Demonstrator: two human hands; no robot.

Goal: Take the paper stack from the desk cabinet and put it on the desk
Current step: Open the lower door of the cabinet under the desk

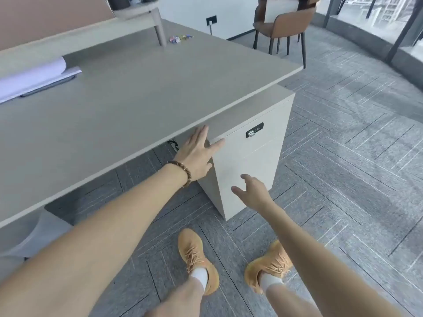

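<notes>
A beige desk cabinet (249, 161) stands under the right end of the grey desk (128, 104), its drawers shut, with a black lock (254, 130) near its top. My left hand (198, 154), with a bead bracelet on the wrist, lies flat with fingers apart against the cabinet's upper left corner, just under the desk edge. My right hand (251, 191) hovers in front of the cabinet's lower drawer face, fingers spread and empty. No paper stack shows inside the cabinet. White papers (29, 76) lie on the desk at the far left.
A brown chair (286, 26) stands beyond the desk's far right corner. Small colourful items (180, 38) lie near a grey leg (160, 28) at the back of the desk. My orange shoes (196, 259) stand on grey carpet in front of the cabinet. Glass walls are at right.
</notes>
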